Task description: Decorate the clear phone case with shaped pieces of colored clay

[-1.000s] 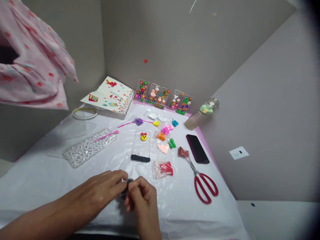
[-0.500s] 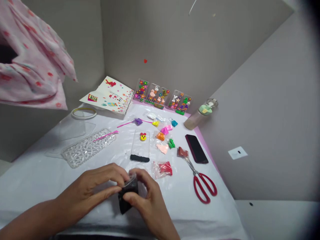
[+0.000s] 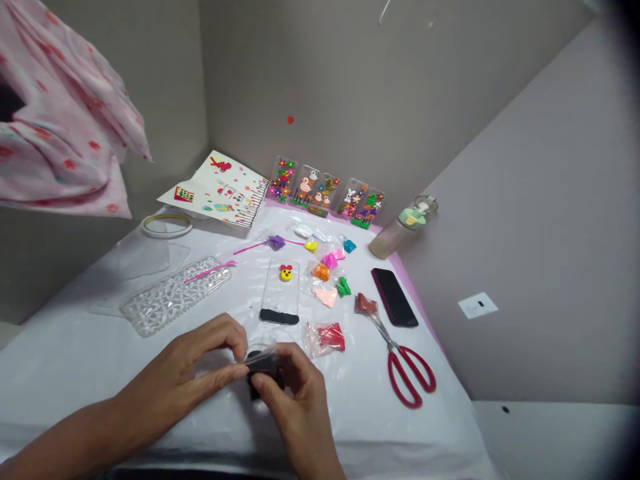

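Observation:
Between my hands, above the near part of the table, is a small clear bag of black clay (image 3: 264, 365). My right hand (image 3: 300, 393) grips its right side, thumb in front and fingers behind. The thumb and forefinger of my left hand (image 3: 205, 360) pinch the bag's upper left edge. Just beyond lies a clear phone case (image 3: 281, 290) with a yellow chick face (image 3: 286, 273) near its top and a black clay strip (image 3: 279, 317) along its bottom. A bag of red clay (image 3: 331, 337) rests to the right of it.
Red-handled scissors (image 3: 397, 357) and a phone (image 3: 394, 297) lie at the right, near a bottle (image 3: 393, 233). Several clay packets (image 3: 321, 271) sit mid-table. A textured clear case (image 3: 175, 297) lies left. Decorated cases (image 3: 313, 189) lean against the wall beside a notebook (image 3: 220, 190).
The black clay bag has tilted and moved slightly up and right in my right hand. My left hand's fingers have shifted to its upper left edge.

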Motion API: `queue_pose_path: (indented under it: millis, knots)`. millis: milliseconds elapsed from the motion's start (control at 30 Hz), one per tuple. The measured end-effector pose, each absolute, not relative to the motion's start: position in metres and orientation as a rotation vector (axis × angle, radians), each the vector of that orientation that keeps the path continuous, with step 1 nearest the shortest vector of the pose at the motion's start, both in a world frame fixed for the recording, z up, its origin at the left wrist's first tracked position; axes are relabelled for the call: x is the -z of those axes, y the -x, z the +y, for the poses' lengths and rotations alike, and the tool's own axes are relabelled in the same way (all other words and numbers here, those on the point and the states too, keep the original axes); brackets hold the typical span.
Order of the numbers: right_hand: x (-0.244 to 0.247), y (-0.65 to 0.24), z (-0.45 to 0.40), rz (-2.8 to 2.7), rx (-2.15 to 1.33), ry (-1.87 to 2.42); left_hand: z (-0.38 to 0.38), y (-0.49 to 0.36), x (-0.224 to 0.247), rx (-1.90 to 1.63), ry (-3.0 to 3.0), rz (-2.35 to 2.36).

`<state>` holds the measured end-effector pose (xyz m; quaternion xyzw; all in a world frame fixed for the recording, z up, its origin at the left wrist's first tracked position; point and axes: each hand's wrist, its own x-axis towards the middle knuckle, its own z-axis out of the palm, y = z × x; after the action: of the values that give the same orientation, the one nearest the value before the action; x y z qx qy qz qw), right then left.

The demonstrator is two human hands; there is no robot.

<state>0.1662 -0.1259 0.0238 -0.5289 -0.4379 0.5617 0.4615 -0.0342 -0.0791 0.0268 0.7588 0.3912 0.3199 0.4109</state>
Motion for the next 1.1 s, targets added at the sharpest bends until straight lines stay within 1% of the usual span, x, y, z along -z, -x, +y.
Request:
queue_pose_path:
  millis: [100,233,433,533,667,1100]
  knots:
    - [-0.027,-0.167,-0.128,-1.170,-1.367,1.306,-0.083,0.028,-0.025,-0.851,-1.754,1.004]
    - [-0.031,-0.169,-0.126,-1.204,-1.306,1.270,-0.086,0.025,-0.021,-0.873,-1.734,1.033]
    - [-0.029,-0.169,-0.122,-1.208,-1.174,1.306,-0.080,0.022,-0.021,-0.773,-1.767,0.990]
    - [-0.029,-0.170,-0.122,-1.165,-1.227,1.302,-0.077,0.022,-0.022,-0.733,-1.812,0.947]
    - [-0.033,-0.173,-0.125,-1.220,-1.271,1.312,-0.077,0.022,-0.021,-0.780,-1.806,0.941]
    - [-0.035,-0.171,-0.131,-1.385,-1.031,1.252,-0.088,0.020,-0.024,-0.891,-1.811,0.991]
